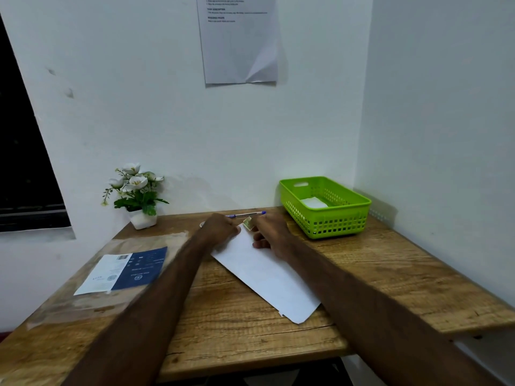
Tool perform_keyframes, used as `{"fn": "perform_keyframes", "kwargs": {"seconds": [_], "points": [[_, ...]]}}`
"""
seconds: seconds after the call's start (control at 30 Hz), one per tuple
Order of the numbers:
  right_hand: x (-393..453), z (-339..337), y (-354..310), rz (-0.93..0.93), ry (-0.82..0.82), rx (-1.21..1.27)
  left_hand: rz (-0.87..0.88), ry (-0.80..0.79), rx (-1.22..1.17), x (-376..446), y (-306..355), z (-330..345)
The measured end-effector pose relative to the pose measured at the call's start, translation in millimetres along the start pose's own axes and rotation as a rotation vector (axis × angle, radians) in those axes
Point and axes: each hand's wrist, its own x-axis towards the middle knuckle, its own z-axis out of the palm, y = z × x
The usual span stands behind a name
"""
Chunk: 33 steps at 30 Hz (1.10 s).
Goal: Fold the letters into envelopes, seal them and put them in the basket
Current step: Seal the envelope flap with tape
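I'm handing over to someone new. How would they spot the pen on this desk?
Start at the green basket in the desk's far right corner, then look left along the back wall. The pen lies flat just beyond both hands, the only thin object there, with a blue cap pointing towards the basket.

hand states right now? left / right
Left hand: curled, pressing the far end of the white envelope.
Right hand: pinching a small yellowish piece at the envelope's tip.

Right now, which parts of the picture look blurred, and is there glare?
Head view: the left forearm and clear plastic packet are motion-smeared; the green plastic basket stays sharp; soft sheen on the packet only; wide-angle bends the wooden table edges.
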Motion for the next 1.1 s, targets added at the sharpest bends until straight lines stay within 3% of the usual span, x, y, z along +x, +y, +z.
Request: {"fn": "perform_keyframes", "kwargs": {"seconds": [0.27, 1.1], "points": [[4, -1, 4, -0.091, 0.034, -0.034, 0.004, 0.106, -0.226, -1, -4, -1], [13, 6, 14, -0.068, 0.069, 0.007, 0.002, 0.044, -0.220, -3, 1, -1]]}}
